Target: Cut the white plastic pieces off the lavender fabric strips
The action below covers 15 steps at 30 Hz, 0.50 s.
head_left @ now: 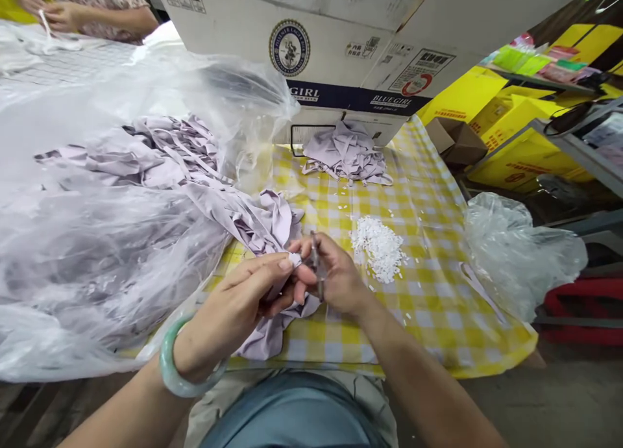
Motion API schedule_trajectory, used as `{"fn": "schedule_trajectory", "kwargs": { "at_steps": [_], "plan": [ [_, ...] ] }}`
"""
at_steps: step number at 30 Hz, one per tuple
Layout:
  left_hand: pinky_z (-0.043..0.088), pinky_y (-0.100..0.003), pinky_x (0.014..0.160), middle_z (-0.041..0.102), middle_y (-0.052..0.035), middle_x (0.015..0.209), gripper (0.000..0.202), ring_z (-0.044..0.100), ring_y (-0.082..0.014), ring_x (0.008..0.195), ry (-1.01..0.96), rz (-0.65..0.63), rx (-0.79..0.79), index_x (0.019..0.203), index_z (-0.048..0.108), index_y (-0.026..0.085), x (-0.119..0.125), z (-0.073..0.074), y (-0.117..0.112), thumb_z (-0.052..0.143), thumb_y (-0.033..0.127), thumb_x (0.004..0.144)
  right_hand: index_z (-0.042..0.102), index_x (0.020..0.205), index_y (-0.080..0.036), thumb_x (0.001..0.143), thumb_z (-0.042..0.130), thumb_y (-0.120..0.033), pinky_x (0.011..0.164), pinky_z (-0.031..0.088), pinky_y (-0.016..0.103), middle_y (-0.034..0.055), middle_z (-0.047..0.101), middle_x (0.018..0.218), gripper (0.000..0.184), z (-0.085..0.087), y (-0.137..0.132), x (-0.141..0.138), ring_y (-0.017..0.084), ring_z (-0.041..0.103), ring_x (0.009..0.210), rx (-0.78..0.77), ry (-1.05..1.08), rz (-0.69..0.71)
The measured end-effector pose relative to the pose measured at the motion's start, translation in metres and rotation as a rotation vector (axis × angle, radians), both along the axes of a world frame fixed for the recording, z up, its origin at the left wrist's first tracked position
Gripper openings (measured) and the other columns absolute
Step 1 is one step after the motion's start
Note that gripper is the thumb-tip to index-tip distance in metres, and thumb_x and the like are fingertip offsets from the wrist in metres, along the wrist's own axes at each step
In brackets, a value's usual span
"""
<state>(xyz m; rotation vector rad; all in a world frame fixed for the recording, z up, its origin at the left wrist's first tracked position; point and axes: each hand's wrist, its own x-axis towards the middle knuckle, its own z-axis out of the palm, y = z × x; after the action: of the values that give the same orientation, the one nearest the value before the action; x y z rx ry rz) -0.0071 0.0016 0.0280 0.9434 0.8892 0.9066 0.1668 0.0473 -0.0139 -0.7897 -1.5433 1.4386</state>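
Observation:
My left hand (243, 287), with a green bangle on its wrist, is closed on a lilac fabric piece (267, 339). A small white tag (294, 260) shows at its thumb tip. Right against it, my right hand (343, 282) grips small metal thread snips (317, 266), partly hidden by the fingers and blurred. Lilac cloth hangs below the hands and runs up to a heap of lilac fabric pieces (170, 152) on the left. To the right of my hands lies a pile of small white bits (377, 248).
A clear plastic bag (97, 266) spreads over the table's left side. Beer cartons (335, 52) stand at the back, with a second lilac fabric pile (348, 152) before them. Another plastic bag (523, 250) sits at the right edge. Across the table, a person's hands (61, 16) are busy.

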Motion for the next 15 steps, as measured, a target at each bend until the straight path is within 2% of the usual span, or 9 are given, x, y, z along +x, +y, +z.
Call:
{"fn": "schedule_trajectory", "kwargs": {
  "at_steps": [2, 3, 5, 7, 8, 9, 11, 13, 15],
  "plan": [
    [0.030, -0.025, 0.051, 0.054, -0.0007, 0.067, 0.033, 0.039, -0.0100, 0.056, 0.111, -0.020, 0.084, 0.079, 0.070, 0.017, 0.000, 0.002, 0.000, 0.051, 0.038, 0.096, 0.048, 0.081, -0.025, 0.074, 0.079, -0.036, 0.075, 0.052, 0.031, 0.0002, 0.060, 0.088, 0.033, -0.007, -0.002, -0.007, 0.016, 0.060, 0.082, -0.079, 0.085, -0.070],
    [0.035, -0.025, 0.056, 0.054, -0.0011, 0.070, 0.030, 0.044, -0.0114, 0.061, 0.204, 0.008, 0.178, 0.080, 0.070, 0.018, 0.001, 0.002, 0.001, 0.051, 0.035, 0.096, 0.047, 0.079, -0.024, 0.073, 0.079, -0.037, 0.072, 0.052, 0.029, -0.0007, 0.059, 0.085, 0.035, -0.011, -0.004, -0.012, 0.015, 0.059, 0.078, -0.107, 0.137, -0.124],
    [0.043, -0.026, 0.075, 0.058, -0.0035, 0.084, 0.023, 0.053, -0.0157, 0.083, 0.415, 0.135, 0.433, 0.080, 0.071, 0.019, 0.005, 0.003, 0.005, 0.055, 0.028, 0.094, 0.045, 0.078, -0.024, 0.074, 0.078, -0.038, 0.067, 0.050, 0.027, -0.0019, 0.057, 0.080, 0.036, -0.017, -0.010, -0.022, 0.013, 0.057, 0.071, -0.179, 0.224, -0.188],
    [0.041, -0.027, 0.091, 0.059, -0.0056, 0.100, 0.021, 0.051, -0.0202, 0.108, 0.508, 0.216, 0.587, 0.078, 0.071, 0.019, 0.013, 0.001, 0.010, 0.056, 0.022, 0.092, 0.046, 0.079, -0.024, 0.074, 0.077, -0.041, 0.063, 0.050, 0.027, -0.0023, 0.056, 0.077, 0.036, -0.024, -0.019, -0.032, 0.013, 0.055, 0.067, -0.259, 0.273, -0.211],
    [0.042, -0.027, 0.090, 0.059, -0.0059, 0.104, 0.023, 0.051, -0.0206, 0.110, 0.477, 0.221, 0.575, 0.076, 0.069, 0.019, 0.018, 0.000, 0.013, 0.054, 0.022, 0.093, 0.046, 0.080, -0.024, 0.075, 0.075, -0.043, 0.063, 0.050, 0.027, -0.0021, 0.056, 0.077, 0.035, -0.026, -0.024, -0.036, 0.013, 0.054, 0.067, -0.280, 0.276, -0.228],
    [0.044, -0.025, 0.084, 0.058, -0.0057, 0.104, 0.026, 0.053, -0.0193, 0.105, 0.408, 0.212, 0.506, 0.074, 0.068, 0.018, 0.024, -0.003, 0.016, 0.052, 0.023, 0.094, 0.047, 0.081, -0.024, 0.075, 0.074, -0.044, 0.064, 0.050, 0.028, -0.0020, 0.056, 0.076, 0.033, -0.029, -0.029, -0.037, 0.014, 0.055, 0.068, -0.287, 0.264, -0.246],
    [0.042, -0.022, 0.065, 0.056, -0.0038, 0.097, 0.031, 0.053, -0.0134, 0.081, 0.250, 0.231, 0.300, 0.068, 0.062, 0.017, 0.037, -0.009, 0.020, 0.048, 0.024, 0.096, 0.047, 0.081, -0.025, 0.076, 0.072, -0.044, 0.066, 0.050, 0.029, -0.0020, 0.056, 0.077, 0.032, -0.031, -0.038, -0.029, 0.014, 0.054, 0.069, -0.286, 0.205, -0.255],
    [0.035, -0.022, 0.054, 0.051, -0.0015, 0.092, 0.031, 0.042, -0.0089, 0.063, 0.158, 0.310, 0.151, 0.067, 0.058, 0.016, 0.049, -0.019, 0.022, 0.048, 0.024, 0.095, 0.047, 0.082, -0.024, 0.076, 0.072, -0.042, 0.067, 0.049, 0.029, -0.0022, 0.056, 0.077, 0.031, -0.029, -0.044, -0.007, 0.014, 0.054, 0.068, -0.276, 0.080, -0.245],
    [0.034, -0.022, 0.054, 0.049, -0.0011, 0.096, 0.029, 0.038, -0.0085, 0.062, 0.135, 0.289, 0.092, 0.070, 0.058, 0.017, 0.061, -0.032, 0.020, 0.050, 0.027, 0.095, 0.048, 0.084, -0.024, 0.076, 0.073, -0.041, 0.072, 0.048, 0.032, -0.0005, 0.058, 0.081, 0.031, -0.025, -0.049, 0.026, 0.016, 0.055, 0.073, -0.197, -0.152, -0.335]
  ]
}}
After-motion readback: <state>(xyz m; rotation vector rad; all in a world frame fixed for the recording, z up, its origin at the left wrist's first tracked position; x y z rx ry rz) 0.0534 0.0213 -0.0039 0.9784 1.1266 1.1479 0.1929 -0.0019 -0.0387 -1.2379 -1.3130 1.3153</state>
